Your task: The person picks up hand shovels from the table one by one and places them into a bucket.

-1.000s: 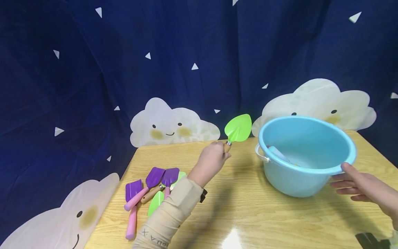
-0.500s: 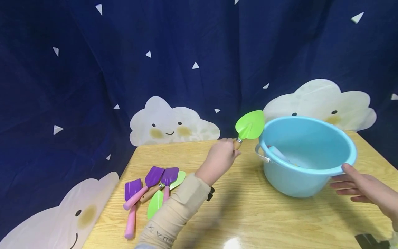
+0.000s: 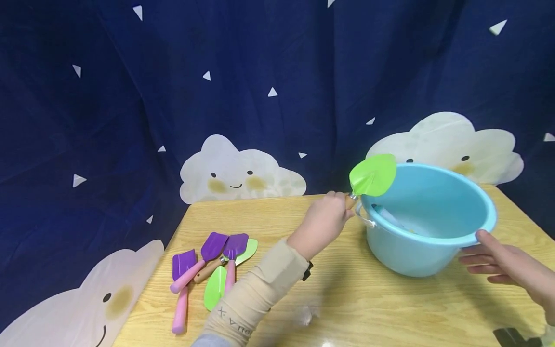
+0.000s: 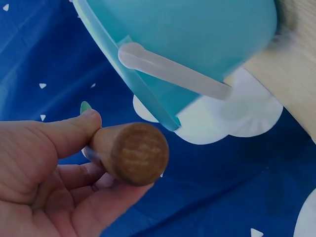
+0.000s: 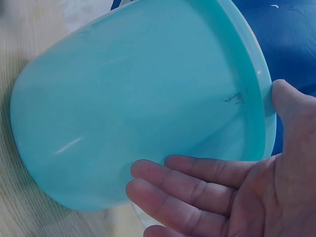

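Note:
My left hand [image 3: 323, 224] grips the wooden handle of a garden trowel [image 3: 374, 174]. Its green leaf-shaped blade is raised and overlaps the left rim of a light blue bucket [image 3: 407, 258] in the head view. In the left wrist view, the round butt of the handle [image 4: 140, 153] faces the camera between thumb and fingers. My right hand [image 3: 507, 262] is at the bucket's near right side, thumb on the rim and fingers extended along the outer wall [image 5: 123, 98]. Inside the bucket lies a light blue object [image 3: 388, 216], partly hidden.
On the left of the wooden table [image 3: 334, 308] lies a loose pile: purple shovels [image 3: 214, 246] with pink handles and green trowels [image 3: 215, 287]. A white bail handle [image 3: 365, 219] hangs on the bucket. Behind stands a dark blue curtain [image 3: 243, 58] with clouds.
My left hand has carried the trowel rightward, from beside the bucket to its left rim. The right hand and the bucket have stayed in place.

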